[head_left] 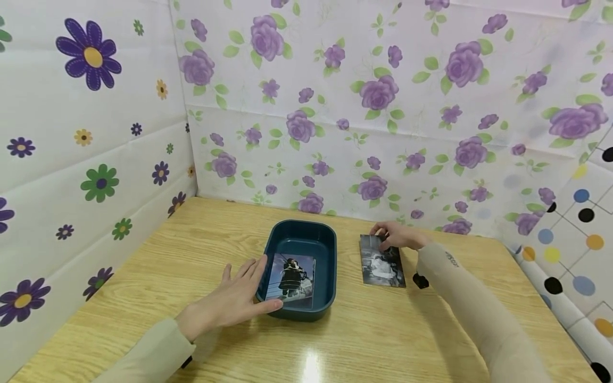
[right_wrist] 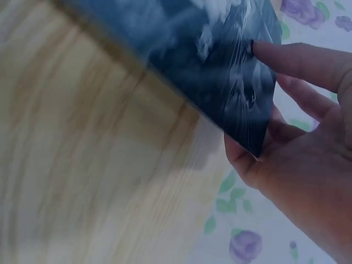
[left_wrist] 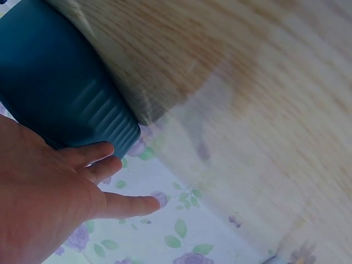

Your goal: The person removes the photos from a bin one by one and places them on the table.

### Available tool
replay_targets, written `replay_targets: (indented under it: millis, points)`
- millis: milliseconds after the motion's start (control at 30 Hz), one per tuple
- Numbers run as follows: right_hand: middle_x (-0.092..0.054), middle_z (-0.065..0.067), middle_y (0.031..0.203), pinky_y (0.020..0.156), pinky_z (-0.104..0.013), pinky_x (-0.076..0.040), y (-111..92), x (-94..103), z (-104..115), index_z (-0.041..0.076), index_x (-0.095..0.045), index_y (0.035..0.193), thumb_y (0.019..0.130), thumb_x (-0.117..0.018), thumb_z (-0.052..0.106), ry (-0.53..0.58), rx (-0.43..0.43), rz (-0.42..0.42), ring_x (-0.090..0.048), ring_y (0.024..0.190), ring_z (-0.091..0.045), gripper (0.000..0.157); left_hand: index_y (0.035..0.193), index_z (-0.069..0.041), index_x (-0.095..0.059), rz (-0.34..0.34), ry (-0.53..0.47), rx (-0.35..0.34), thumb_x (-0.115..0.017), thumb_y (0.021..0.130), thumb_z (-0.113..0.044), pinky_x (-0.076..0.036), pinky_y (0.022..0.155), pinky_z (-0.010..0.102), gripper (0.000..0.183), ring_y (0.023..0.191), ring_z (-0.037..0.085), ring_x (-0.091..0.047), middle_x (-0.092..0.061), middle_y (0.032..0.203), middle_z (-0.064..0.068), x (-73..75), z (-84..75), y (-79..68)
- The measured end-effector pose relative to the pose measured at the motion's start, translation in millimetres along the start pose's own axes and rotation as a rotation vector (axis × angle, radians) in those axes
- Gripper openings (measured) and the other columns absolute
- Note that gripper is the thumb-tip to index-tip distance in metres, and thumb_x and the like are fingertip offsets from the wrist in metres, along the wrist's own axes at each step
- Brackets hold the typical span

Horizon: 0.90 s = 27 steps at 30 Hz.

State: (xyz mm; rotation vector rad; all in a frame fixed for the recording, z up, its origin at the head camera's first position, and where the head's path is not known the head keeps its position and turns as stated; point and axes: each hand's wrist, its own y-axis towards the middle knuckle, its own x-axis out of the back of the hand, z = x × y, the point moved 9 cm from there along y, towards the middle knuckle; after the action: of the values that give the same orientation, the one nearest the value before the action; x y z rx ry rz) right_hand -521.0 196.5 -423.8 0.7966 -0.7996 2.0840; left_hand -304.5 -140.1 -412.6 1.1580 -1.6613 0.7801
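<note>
A dark teal plastic tub point(head_left: 327, 284) stands mid-table, and in it lies a colour photo print point(head_left: 291, 279) of figures in dark clothes. My left hand point(head_left: 234, 299), fingers spread, rests along the tub's left rim with the thumb across its near corner. In the left wrist view those straight fingers lie against the tub's ribbed side point(left_wrist: 82, 104). To the right of the tub, my right hand point(head_left: 399, 236) pinches a black-and-white photo print point(head_left: 381, 264) at its far edge. The right wrist view has the thumb on the glossy face point(right_wrist: 220, 71) and fingers behind it.
A light wood-grain table point(head_left: 230, 223) carries everything. Close behind stands a wall covered with purple-rose sheeting point(head_left: 311, 159); flowered sheeting point(head_left: 96, 213) hangs at the left and dotted sheeting point(head_left: 574, 255) at the right.
</note>
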Motion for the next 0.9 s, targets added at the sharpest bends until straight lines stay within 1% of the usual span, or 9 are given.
replay_targets:
  millis: [200,300,367,433,567,633,667,767,900]
  points:
    - [-0.052,-0.019,0.108,0.069,-0.033,-0.039,16.0,2.4,0.8,0.005,-0.053,0.126,0.087,-0.063,0.000,-0.029,-0.015,-0.047,-0.045,0.093,-0.025,0.040,0.157,-0.011,-0.003,0.003,0.001,0.007,-0.043,0.085,-0.078,0.000,0.110,0.073,0.106,0.150,0.035,-0.016,-0.013,0.163,0.011,-0.7,1.2,0.0]
    - [-0.050,-0.013,0.094,0.066,-0.032,-0.037,20.3,2.5,0.6,0.003,-0.052,0.126,0.087,-0.063,-0.001,-0.066,-0.012,-0.064,-0.042,0.080,-0.021,0.041,0.157,-0.011,-0.003,0.005,0.002,0.008,-0.042,0.085,-0.077,0.000,0.110,0.073,0.106,0.149,0.035,-0.016,-0.012,0.163,0.011,-0.6,1.3,0.1]
    - [-0.049,-0.012,0.091,0.065,-0.032,-0.038,21.7,3.0,1.0,0.002,-0.053,0.125,0.086,-0.066,0.000,-0.114,-0.012,-0.090,-0.041,0.075,-0.019,0.041,0.157,-0.011,-0.003,0.002,0.005,0.007,-0.042,0.085,-0.077,0.000,0.110,0.073,0.105,0.149,0.035,-0.017,-0.012,0.163,0.011,-0.2,1.1,0.0]
    - [-0.053,-0.015,0.095,0.068,-0.034,-0.043,21.8,3.5,1.5,0.002,-0.055,0.123,0.085,-0.068,0.002,-0.167,-0.011,-0.117,-0.048,0.079,-0.021,0.040,0.157,-0.011,-0.002,0.002,0.008,0.007,-0.043,0.085,-0.077,0.000,0.111,0.072,0.105,0.149,0.035,-0.017,-0.012,0.163,0.011,-0.2,1.3,-0.2]
    - [-0.059,-0.025,0.115,0.082,-0.044,-0.051,19.4,4.2,4.0,0.002,-0.059,0.118,0.084,-0.071,0.005,-0.249,-0.007,-0.166,-0.058,0.102,-0.033,0.037,0.157,-0.010,-0.002,-0.002,0.010,0.002,-0.043,0.085,-0.077,0.000,0.110,0.073,0.105,0.149,0.035,-0.017,-0.013,0.163,0.011,-0.3,1.5,-0.4]
    - [-0.060,-0.026,0.115,0.083,-0.047,-0.052,18.5,4.9,7.4,0.001,-0.060,0.115,0.084,-0.071,0.004,-0.266,0.010,-0.185,-0.059,0.104,-0.035,0.033,0.157,-0.011,-0.002,-0.005,0.007,0.002,-0.043,0.085,-0.077,0.000,0.110,0.073,0.105,0.149,0.035,-0.017,-0.013,0.163,0.011,-0.1,1.4,-0.4]
    - [-0.060,-0.026,0.110,0.081,-0.045,-0.052,18.7,5.8,9.9,0.000,-0.061,0.114,0.084,-0.070,0.004,-0.265,0.024,-0.199,-0.059,0.098,-0.034,0.031,0.157,-0.011,-0.002,-0.006,0.009,0.002,-0.043,0.085,-0.077,0.000,0.110,0.073,0.106,0.149,0.035,-0.017,-0.013,0.163,0.011,-0.1,1.5,-0.3]
    - [-0.061,-0.019,0.096,0.072,-0.037,-0.050,19.6,10.0,23.5,-0.003,-0.061,0.110,0.087,-0.067,0.005,-0.192,0.090,-0.238,-0.057,0.082,-0.025,0.025,0.157,-0.011,-0.003,-0.007,0.009,0.003,-0.043,0.085,-0.077,0.000,0.110,0.073,0.106,0.149,0.035,-0.017,-0.014,0.162,0.011,-0.1,1.7,-0.2]
    - [-0.063,-0.011,0.092,0.072,-0.034,-0.050,19.4,14.0,55.6,-0.001,-0.061,0.106,0.091,-0.064,0.010,0.040,0.178,-0.225,-0.056,0.077,-0.015,0.018,0.156,-0.011,-0.003,-0.003,0.017,0.003,-0.042,0.085,-0.078,-0.001,0.110,0.073,0.106,0.149,0.034,-0.018,-0.014,0.162,0.011,-0.9,1.6,0.6]
